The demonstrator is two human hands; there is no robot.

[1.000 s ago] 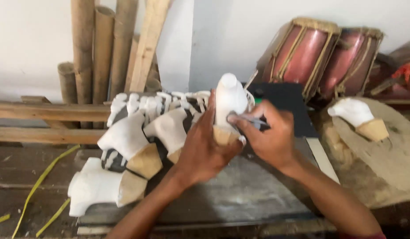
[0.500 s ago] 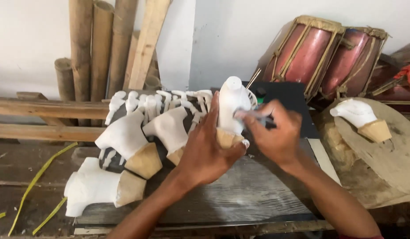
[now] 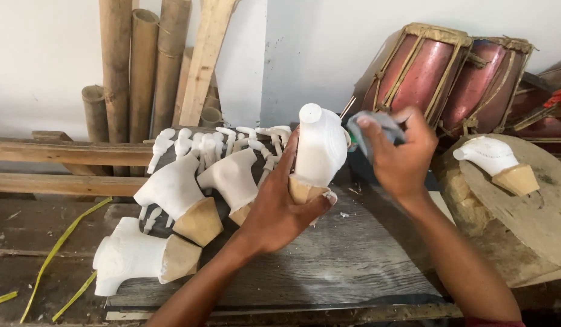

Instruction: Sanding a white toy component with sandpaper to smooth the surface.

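Observation:
My left hand [image 3: 279,206] grips a white-painted carved figure [image 3: 318,148] by its bare wooden base and holds it upright above the grey board [image 3: 347,260]. My right hand [image 3: 398,154] is closed around a small grey piece, seemingly sandpaper [image 3: 372,130], held just to the right of the figure's upper part and apart from it.
Three similar white carvings with wooden bases [image 3: 171,194] lie left of the held one, behind them a row of small white pieces [image 3: 214,142]. Another carving [image 3: 495,160] rests on a round wooden block [image 3: 534,212] at the right. Bamboo poles [image 3: 135,72] and two drums [image 3: 450,72] lean against the wall.
My right hand has lifted off the figure and moved right and up with the grey piece. The left hand has tilted the figure more upright.

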